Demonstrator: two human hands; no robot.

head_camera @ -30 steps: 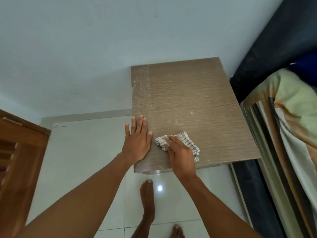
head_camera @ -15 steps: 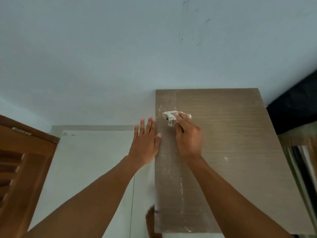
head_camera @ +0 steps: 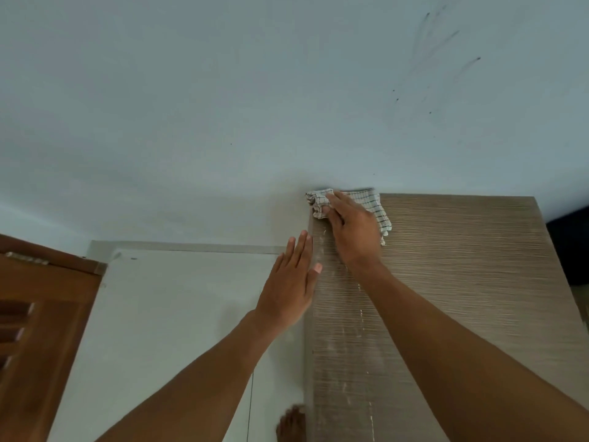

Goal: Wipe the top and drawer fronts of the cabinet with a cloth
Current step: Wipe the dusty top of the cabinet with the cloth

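The upper half of the frame is filled by a pale wall (head_camera: 223, 106), marked with dark scuffs at the upper right. Below it, the cabinet top (head_camera: 462, 282) is seen as a wood-grain slab taking up the right and lower right of the frame, its long axis running from the bottom edge up toward the wall and its far edge set against the wall. A white tiled floor (head_camera: 175, 314) is shown at lower centre-left, and a brown louvred door (head_camera: 38, 330) at the far left. Dusty pale streaks are left along the left strip of the cabinet top, from the lower frame up toward the hands. The right hand (head_camera: 353, 234) is laid flat with fingers together, pressed down on a checked cloth (head_camera: 376, 208) at the far left corner of the top, just right of frame centre; the cloth is bunched at its left end and trails out to the right of the hand, lying roughly across the grain-wise width of the top. The left hand (head_camera: 293, 282) is held flat and open, fingers together, empty, just beside the left edge of the cabinet, with the thumb touching or nearly touching that edge. The cloth is directly under the right hand, which is the nearer one, so the unwiped run is judged to lie to the right along the back edge. No drawer fronts are in view.
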